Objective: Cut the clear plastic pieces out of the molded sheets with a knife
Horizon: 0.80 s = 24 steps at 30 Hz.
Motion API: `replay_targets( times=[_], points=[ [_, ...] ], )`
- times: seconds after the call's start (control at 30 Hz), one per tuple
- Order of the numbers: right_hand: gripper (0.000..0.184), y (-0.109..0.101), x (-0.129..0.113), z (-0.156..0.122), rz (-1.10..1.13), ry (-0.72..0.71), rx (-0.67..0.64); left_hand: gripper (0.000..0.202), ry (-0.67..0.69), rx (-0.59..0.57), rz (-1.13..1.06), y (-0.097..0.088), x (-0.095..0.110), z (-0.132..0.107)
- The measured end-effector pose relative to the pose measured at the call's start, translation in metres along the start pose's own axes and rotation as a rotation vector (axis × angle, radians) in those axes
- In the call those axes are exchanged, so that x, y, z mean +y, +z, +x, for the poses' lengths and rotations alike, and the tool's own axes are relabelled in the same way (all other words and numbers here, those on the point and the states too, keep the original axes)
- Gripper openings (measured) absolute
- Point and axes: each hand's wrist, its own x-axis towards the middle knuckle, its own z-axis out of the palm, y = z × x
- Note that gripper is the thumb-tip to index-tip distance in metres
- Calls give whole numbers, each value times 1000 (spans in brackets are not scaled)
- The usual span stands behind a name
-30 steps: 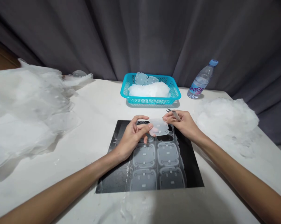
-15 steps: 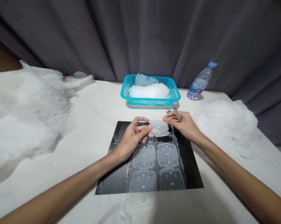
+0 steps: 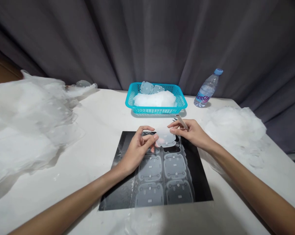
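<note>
My left hand (image 3: 144, 145) pinches the left side of a small translucent plastic piece (image 3: 166, 138) with rounded corners. At its right edge, the thumb and fingers of my right hand (image 3: 186, 130) are closed on the same piece. A slim beige-handled tool (image 3: 182, 122) is tucked in my right hand; its kind I cannot make out. Dark pointed tips show beside those fingers. Below the raised piece lies a translucent sheet of similar moulded shapes (image 3: 175, 166), with cut-out gaps near its top. It rests on a black mat (image 3: 202, 187).
Behind my hands stands a turquoise basket (image 3: 157, 110) holding loose translucent pieces and a white heap. A water bottle (image 3: 207, 89) is to its right. Crumpled translucent plastic (image 3: 27, 120) covers the table's left, with another white pile (image 3: 235, 130) at right. A grey curtain (image 3: 147, 42) hangs behind.
The whole scene sits slightly lower in view, as the camera has tilted up a little. Both hands keep hold of the piece, and the tool in my right hand leans further left.
</note>
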Motion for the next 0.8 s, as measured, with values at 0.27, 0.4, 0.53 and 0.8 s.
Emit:
replay_targets(
  times=[0.27, 0.4, 0.53, 0.8],
  points=[
    [21, -17, -16, 51, -195, -261, 308, 30, 276, -266, 814, -49, 13, -20],
    [21, -29, -21, 102, -436, -198, 434, 40, 401, -356, 1041, -66, 15, -17],
    [24, -19, -20, 99, -569, -181, 535, 49, 496, -405, 1150, -73, 12, -13],
    [61, 44, -24, -6, -298, -279, 97, 60, 488, -366, 1059, -73, 2, -14]
  ],
)
